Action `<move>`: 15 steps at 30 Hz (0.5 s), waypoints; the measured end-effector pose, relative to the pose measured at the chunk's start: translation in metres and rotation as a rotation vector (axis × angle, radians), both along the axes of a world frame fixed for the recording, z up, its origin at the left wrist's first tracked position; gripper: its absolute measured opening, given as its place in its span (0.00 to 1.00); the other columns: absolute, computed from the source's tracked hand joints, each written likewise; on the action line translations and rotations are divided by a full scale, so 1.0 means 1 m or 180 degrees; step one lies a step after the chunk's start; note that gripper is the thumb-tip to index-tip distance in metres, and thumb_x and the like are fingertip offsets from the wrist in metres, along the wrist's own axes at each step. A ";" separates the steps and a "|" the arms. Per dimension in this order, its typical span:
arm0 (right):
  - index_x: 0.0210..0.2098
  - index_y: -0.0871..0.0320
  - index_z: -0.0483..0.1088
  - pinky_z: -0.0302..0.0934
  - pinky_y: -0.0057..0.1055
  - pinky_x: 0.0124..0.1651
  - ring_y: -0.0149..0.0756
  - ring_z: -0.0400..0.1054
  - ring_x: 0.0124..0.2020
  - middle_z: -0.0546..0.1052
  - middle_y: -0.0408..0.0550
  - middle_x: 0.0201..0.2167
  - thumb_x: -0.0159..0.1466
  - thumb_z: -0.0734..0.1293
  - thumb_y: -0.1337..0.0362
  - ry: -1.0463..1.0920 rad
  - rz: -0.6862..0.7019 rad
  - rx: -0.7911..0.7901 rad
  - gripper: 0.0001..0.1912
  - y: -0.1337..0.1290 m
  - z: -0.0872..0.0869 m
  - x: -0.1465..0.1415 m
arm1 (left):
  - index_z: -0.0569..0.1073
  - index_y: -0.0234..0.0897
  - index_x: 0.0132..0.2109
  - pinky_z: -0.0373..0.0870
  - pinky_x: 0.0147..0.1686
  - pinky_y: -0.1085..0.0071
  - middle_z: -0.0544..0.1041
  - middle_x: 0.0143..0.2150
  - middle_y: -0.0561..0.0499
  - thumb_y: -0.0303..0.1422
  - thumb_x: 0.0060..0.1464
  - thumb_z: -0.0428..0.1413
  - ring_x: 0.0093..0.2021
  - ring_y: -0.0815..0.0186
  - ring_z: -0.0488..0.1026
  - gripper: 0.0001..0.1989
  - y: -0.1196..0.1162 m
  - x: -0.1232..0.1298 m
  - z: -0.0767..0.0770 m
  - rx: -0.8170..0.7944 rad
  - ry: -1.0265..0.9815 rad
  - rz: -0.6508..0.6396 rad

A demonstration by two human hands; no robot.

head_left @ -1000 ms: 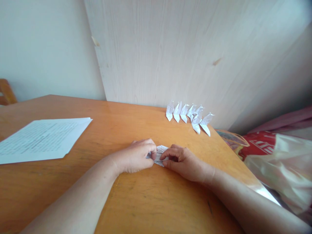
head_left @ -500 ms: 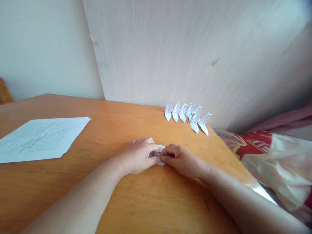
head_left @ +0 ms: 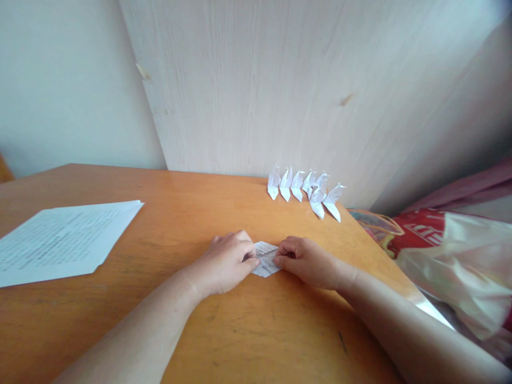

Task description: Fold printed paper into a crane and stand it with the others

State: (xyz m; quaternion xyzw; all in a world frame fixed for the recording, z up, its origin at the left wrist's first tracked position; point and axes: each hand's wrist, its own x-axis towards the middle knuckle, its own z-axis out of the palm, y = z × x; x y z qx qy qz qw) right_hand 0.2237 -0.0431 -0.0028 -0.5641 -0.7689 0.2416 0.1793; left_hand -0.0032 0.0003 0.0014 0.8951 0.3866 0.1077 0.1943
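A small folded piece of printed paper (head_left: 265, 261) lies on the wooden table between my hands, its creased faces showing in the gap. My left hand (head_left: 230, 261) pinches its left side between thumb and fingers. On the right side, the thumb and bent fingers of my right hand (head_left: 308, 261) grip the other edge. Fingertips cover both ends of the paper. Farther back, near the table's far right corner, stand several folded paper figures (head_left: 296, 186) with pointed, wing-like tips, set close together.
A stack of printed sheets (head_left: 60, 240) lies on the left of the table (head_left: 192, 208). Behind it rises a pale wood-grain panel (head_left: 248, 90). Beyond the right edge are a red bag (head_left: 420, 234) and a cream plastic bag (head_left: 464, 272).
My hands have moved apart, the right one going slightly rightward, and more of the folded paper shows between them. The view has shifted slightly.
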 end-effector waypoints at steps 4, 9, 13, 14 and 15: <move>0.27 0.57 0.70 0.53 0.28 0.31 0.31 0.65 0.29 0.73 0.44 0.28 0.63 0.64 0.63 -0.0120 -0.0157 0.0063 0.09 0.002 -0.005 -0.002 | 0.73 0.40 0.32 0.61 0.42 0.64 0.73 0.40 0.52 0.37 0.61 0.52 0.41 0.62 0.70 0.11 0.000 0.002 -0.002 0.0065 0.0050 0.0071; 0.26 0.57 0.70 0.51 0.28 0.30 0.32 0.64 0.28 0.74 0.44 0.27 0.60 0.64 0.65 -0.0260 -0.0257 0.0134 0.07 0.002 -0.006 -0.007 | 0.71 0.39 0.29 0.60 0.40 0.65 0.73 0.39 0.52 0.37 0.58 0.54 0.40 0.62 0.70 0.11 -0.001 0.006 -0.005 0.0075 0.0023 0.0215; 0.24 0.56 0.68 0.49 0.29 0.28 0.32 0.63 0.26 0.74 0.45 0.25 0.59 0.65 0.66 -0.0393 -0.0365 0.0157 0.07 0.002 -0.005 -0.012 | 0.71 0.39 0.28 0.59 0.39 0.65 0.73 0.38 0.51 0.36 0.57 0.54 0.40 0.61 0.70 0.10 -0.002 0.008 -0.006 0.0102 0.0040 0.0319; 0.23 0.57 0.67 0.49 0.29 0.28 0.32 0.63 0.26 0.74 0.45 0.25 0.58 0.64 0.66 -0.0423 -0.0381 0.0155 0.07 0.002 -0.004 -0.013 | 0.71 0.40 0.28 0.58 0.38 0.65 0.73 0.38 0.51 0.36 0.57 0.54 0.40 0.61 0.70 0.10 -0.002 0.009 -0.006 0.0122 0.0053 0.0335; 0.23 0.57 0.67 0.48 0.29 0.27 0.31 0.63 0.26 0.74 0.45 0.25 0.58 0.64 0.66 -0.0452 -0.0390 0.0150 0.08 0.001 -0.003 -0.013 | 0.71 0.40 0.28 0.58 0.38 0.65 0.73 0.38 0.51 0.35 0.56 0.54 0.40 0.61 0.70 0.09 -0.002 0.009 -0.007 0.0146 0.0062 0.0347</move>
